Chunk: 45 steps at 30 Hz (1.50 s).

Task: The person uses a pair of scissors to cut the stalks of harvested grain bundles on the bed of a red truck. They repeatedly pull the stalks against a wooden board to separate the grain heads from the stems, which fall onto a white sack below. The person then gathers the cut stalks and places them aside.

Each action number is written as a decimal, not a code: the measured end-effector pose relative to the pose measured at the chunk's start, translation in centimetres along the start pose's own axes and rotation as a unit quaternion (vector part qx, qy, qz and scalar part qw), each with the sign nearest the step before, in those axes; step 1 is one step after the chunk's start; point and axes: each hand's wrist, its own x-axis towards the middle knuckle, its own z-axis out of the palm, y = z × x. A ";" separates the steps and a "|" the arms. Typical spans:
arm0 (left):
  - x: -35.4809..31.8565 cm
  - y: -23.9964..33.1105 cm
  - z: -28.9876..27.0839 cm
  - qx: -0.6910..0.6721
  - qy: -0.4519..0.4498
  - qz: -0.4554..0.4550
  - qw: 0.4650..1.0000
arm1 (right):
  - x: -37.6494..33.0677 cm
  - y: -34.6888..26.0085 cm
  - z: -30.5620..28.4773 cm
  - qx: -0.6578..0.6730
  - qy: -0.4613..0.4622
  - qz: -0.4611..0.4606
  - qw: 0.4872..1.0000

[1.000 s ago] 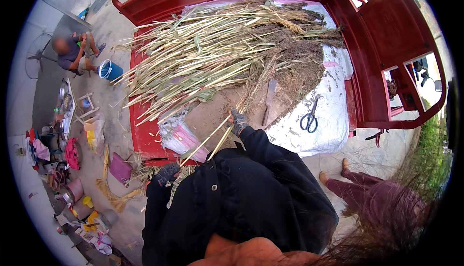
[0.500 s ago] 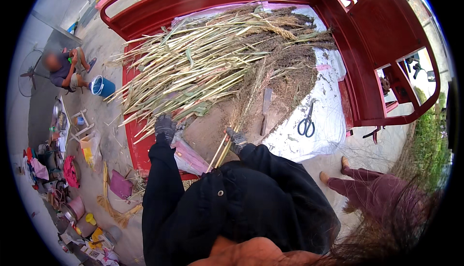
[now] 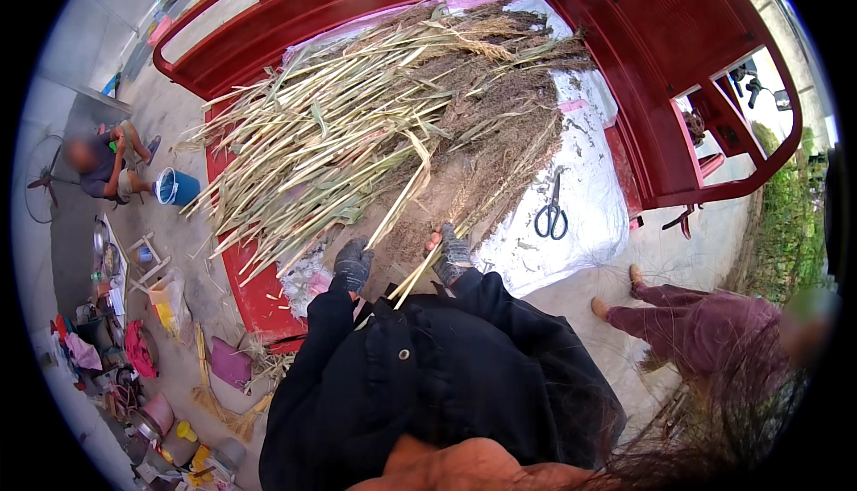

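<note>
In front of me, red metal cargo bed (image 3: 616,62). On it, creased white sheet (image 3: 589,232). Over both, pile of long pale-yellow stalks (image 3: 326,125), bushy brown heads (image 3: 513,89) toward my right. On sheet, black loop-handled scissors (image 3: 552,220).

The head-worn fisheye camera, left of a pair, is looking steeply down and forward from above the wearer's black jacket (image 3: 428,375), which is filling the near part closely. The red cargo bed (image 3: 254,299) is lying beyond; coverage is reaching concrete floor (image 3: 178,237) left and greenery (image 3: 790,245) right.
</note>
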 end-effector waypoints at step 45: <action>-33.4 -17.8 -18.6 0.102 -0.271 -0.422 0.859 | 9.9 1.2 -5.1 -0.142 0.026 0.027 0.989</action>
